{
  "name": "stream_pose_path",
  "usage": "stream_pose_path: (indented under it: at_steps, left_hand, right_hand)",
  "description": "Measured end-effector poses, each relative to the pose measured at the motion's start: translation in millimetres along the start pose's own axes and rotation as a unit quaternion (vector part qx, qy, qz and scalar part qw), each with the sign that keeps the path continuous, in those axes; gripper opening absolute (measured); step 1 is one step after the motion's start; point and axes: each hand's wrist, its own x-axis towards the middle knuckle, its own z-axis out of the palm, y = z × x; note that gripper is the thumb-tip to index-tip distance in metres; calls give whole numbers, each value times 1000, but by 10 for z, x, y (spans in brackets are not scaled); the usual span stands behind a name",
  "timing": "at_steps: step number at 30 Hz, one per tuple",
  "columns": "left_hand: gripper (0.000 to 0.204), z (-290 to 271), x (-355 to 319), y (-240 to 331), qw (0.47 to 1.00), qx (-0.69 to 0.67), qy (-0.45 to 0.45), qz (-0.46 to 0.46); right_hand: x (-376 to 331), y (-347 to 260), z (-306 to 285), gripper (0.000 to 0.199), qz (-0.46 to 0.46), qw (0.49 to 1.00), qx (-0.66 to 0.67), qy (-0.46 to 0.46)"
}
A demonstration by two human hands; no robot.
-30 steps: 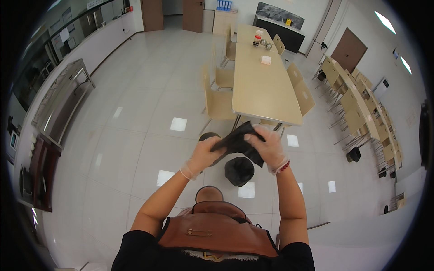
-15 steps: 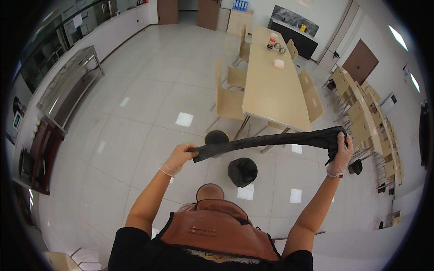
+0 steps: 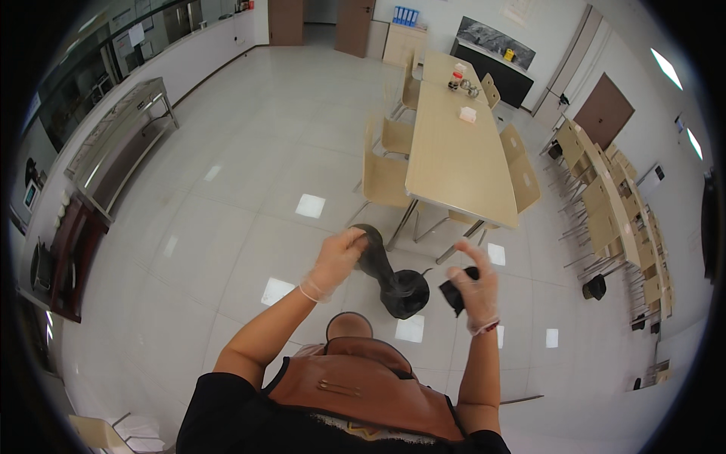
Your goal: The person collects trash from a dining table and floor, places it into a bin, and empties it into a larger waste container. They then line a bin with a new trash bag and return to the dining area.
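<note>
One long pale table [image 3: 461, 163] stands beyond the round black bin [image 3: 408, 299]. A limp black bag [image 3: 383, 268] trails toward the bin from its upper left, shaken out lengthwise, I judge, but not yet spread at the mouth. Left of the bin, my left hand [image 3: 339, 261] pinches one end; right of it, my right hand [image 3: 478, 293] curves loosely near a black piece [image 3: 454, 296], its grip too blurred to tell.

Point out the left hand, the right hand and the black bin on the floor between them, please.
Left hand [image 3: 335, 262], head view: gloved middle.
Right hand [image 3: 480, 292], head view: gloved middle.
Black bin [image 3: 407, 302], head view: lower half as pictured.
</note>
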Motion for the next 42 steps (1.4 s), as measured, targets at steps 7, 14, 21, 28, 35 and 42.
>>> stream_pose_path:
  at_steps: [7, 14, 21, 28, 35, 42]
  left_hand:
    - [19, 205, -61, 266, 982, 158, -82, 64]
    - [9, 122, -157, 121, 977, 142, -102, 122]
    - [16, 31, -236, 321, 976, 128, -179, -10]
    - [15, -42, -253, 256, 981, 58, -184, 18]
    - [8, 85, -312, 464, 973, 96, -209, -39]
    - [13, 226, -383, 321, 990, 61, -129, -9]
  right_hand:
    - [2, -92, 681, 65, 71, 976, 166, -123]
    - [59, -123, 674, 42, 158, 930, 270, -193]
    - [17, -18, 716, 21, 127, 924, 278, -228]
    - [-4, -155, 599, 18, 155, 945, 223, -182]
    - [35, -173, 497, 15, -28, 982, 97, -160]
    - [-440, -227, 561, 20, 106, 985, 123, -58]
